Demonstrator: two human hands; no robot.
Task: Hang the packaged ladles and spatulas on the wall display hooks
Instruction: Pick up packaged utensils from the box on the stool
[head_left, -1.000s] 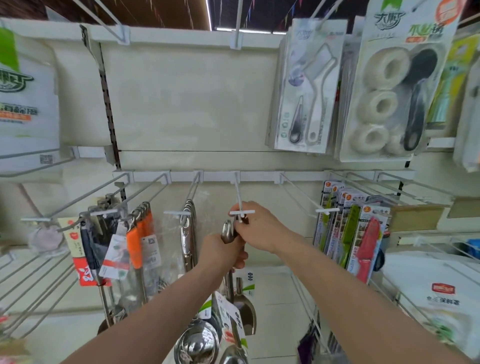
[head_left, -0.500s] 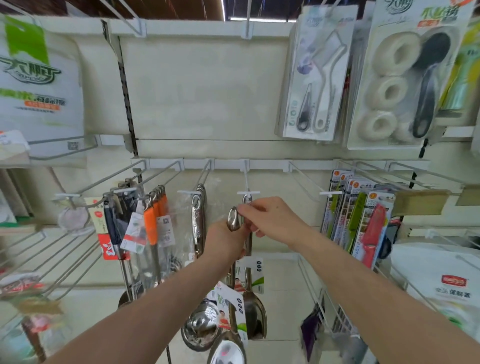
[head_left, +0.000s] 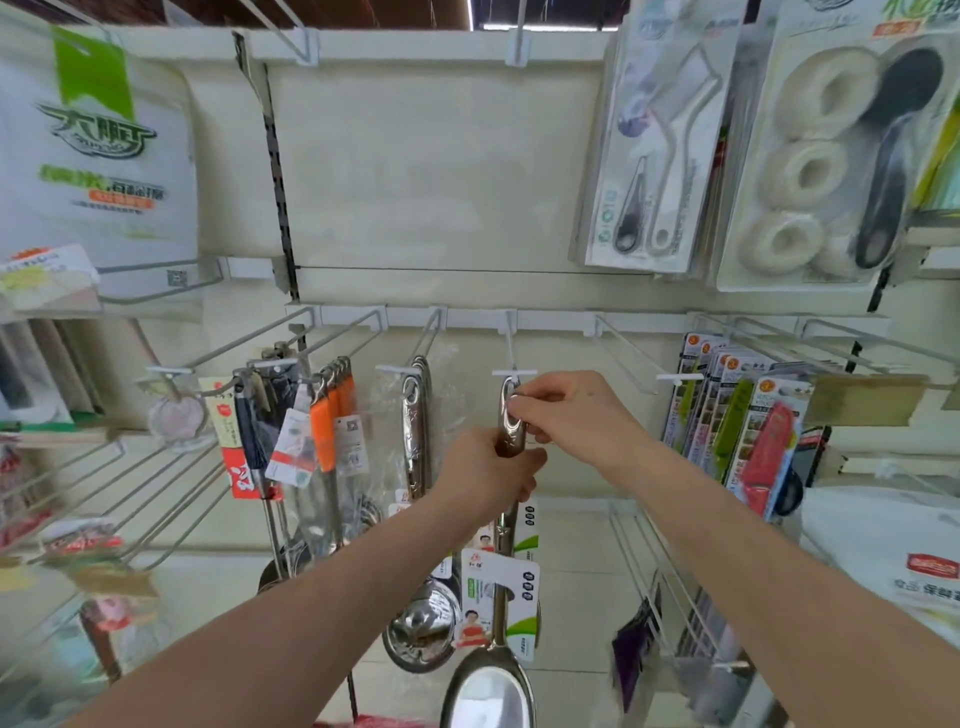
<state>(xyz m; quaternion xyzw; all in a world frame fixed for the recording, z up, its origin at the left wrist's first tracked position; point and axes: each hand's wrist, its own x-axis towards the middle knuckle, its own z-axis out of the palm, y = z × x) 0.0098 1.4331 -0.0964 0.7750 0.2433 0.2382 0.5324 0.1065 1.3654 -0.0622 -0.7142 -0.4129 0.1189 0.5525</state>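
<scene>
- The shiny ladle (head_left: 510, 415) hung straight down in the middle of the view. Its top end sat just under the white tip of the hook (head_left: 511, 372), at 12 o'clock from it.
- I could not tell if the hole in the handle was over the hook.
- The left hand (head_left: 485, 475) was wrapped round the handle a little below its top. Its fingers were curled tight on the ladle.
- The right hand (head_left: 576, 415) was at 2 o'clock from the left hand, very near it. Its thumb and fingers (head_left: 537, 397) pinched the very top of the handle, by the hole.
- The left arm reached up from 7 o'clock and the right arm from 4 o'clock. Both pointed at the hook.
- The ladle's bowl was low down at 6 o'clock, with a paper card (head_left: 501, 597) on the handle above it.
- The other ladles (head_left: 415, 415) hung on the next hook, at 9 o'clock from the hands.
- The orange-handled tools (head_left: 332, 415) hung farther out that way.
- A brush pack (head_left: 654, 145) hung high on the wall at 1 o'clock.
</scene>
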